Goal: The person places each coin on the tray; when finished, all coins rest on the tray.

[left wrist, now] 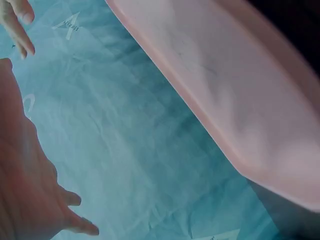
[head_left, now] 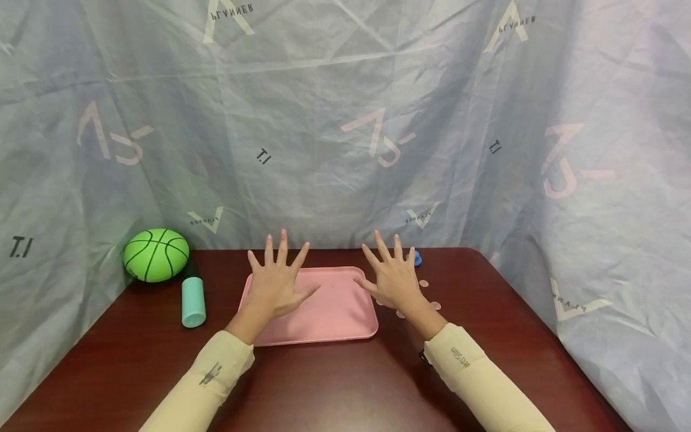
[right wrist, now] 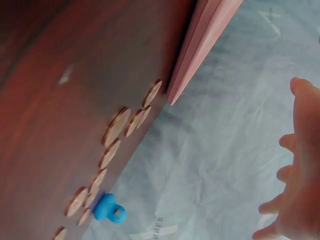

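Note:
Both hands are held up with fingers spread, holding nothing. My left hand (head_left: 274, 285) appears over the left part of a pink tray (head_left: 324, 324) in the head view; it hovers apart from the tray. My right hand (head_left: 395, 281) is raised near the tray's right edge, in front of several small round discs (head_left: 435, 306) that lie on the table. In the right wrist view the discs (right wrist: 117, 126) look coin-like and copper-toned, with a blue rubber duck (right wrist: 109, 208) beside them. The left wrist view shows the left hand (left wrist: 27, 175) away from the tray (left wrist: 240, 100).
A green ball (head_left: 156, 255) with black lines sits at the table's far left. Next to it lies a teal bottle (head_left: 193, 302) with a dark top. The dark red table (head_left: 324, 390) meets grey printed cloth (head_left: 324, 150) at its back and sides.

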